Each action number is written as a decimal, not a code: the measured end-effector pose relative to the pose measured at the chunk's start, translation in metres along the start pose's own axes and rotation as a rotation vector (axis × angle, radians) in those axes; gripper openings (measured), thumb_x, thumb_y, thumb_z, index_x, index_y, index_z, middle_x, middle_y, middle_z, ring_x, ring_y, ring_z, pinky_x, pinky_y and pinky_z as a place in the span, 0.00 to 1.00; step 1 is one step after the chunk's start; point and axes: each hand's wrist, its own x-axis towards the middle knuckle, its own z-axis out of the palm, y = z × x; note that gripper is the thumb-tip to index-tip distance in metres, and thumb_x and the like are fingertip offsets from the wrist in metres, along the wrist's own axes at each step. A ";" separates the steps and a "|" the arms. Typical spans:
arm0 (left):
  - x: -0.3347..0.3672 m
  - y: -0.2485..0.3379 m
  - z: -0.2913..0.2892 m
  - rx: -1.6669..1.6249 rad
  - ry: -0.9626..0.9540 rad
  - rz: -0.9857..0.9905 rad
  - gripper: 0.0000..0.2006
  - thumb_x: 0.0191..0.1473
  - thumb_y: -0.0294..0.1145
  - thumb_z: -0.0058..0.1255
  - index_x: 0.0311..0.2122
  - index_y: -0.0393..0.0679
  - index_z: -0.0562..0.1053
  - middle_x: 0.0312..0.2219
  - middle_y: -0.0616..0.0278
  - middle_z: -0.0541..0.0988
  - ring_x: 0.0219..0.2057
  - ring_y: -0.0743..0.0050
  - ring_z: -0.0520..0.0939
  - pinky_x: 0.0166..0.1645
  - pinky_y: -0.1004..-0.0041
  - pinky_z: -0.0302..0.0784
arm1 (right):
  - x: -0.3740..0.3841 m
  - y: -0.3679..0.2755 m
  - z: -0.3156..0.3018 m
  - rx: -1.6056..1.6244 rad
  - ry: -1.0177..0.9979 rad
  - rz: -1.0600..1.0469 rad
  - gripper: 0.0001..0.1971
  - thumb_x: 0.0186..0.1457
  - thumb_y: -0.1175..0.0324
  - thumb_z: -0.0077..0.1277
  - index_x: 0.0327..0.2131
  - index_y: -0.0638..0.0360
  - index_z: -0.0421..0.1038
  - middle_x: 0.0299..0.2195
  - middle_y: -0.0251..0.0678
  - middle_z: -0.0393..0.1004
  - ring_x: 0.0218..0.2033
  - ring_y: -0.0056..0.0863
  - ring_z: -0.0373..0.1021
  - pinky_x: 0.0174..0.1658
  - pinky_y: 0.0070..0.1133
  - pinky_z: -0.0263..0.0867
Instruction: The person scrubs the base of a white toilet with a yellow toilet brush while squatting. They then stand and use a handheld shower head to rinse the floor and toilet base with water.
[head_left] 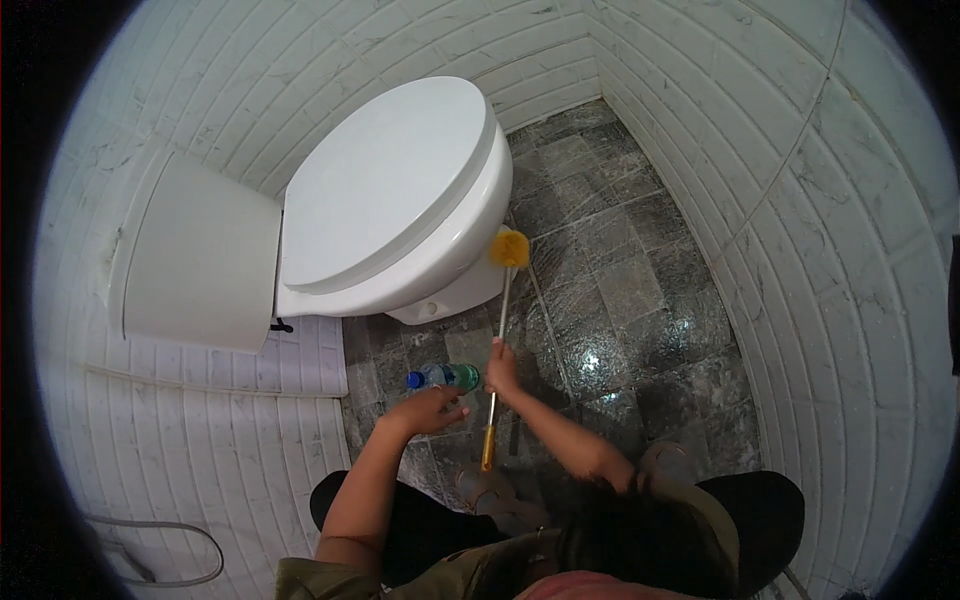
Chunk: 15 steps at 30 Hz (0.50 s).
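My right hand (502,368) is wrapped round the metal shaft of a long toilet brush (505,305). The brush's yellow bristle head touches or nearly touches the base of the white toilet (470,290), and its yellow grip end points back toward my feet. Just left of it, my left hand (425,410) hovers with fingers apart and nothing in it. Beyond those fingers a clear plastic bottle (435,376) with a blue cap and a green part lies on its side, cap to the left. Whether the left fingers touch the bottle I cannot tell.
The toilet's lid (385,180) is down, with the cistern (205,250) to its left. Dark stone-look floor tiles (630,290) shine wet. White brick-pattern walls (780,200) close in on both sides. A grey hose (215,545) hangs at the lower left. My feet stand at the bottom.
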 end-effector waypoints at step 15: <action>0.004 0.004 -0.013 0.047 -0.004 -0.008 0.27 0.58 0.50 0.46 0.52 0.36 0.68 0.43 0.42 0.76 0.45 0.45 0.77 0.49 0.60 0.72 | 0.009 0.033 0.006 -0.138 0.082 -0.285 0.27 0.65 0.47 0.30 0.32 0.65 0.64 0.23 0.46 0.68 0.24 0.41 0.70 0.31 0.36 0.63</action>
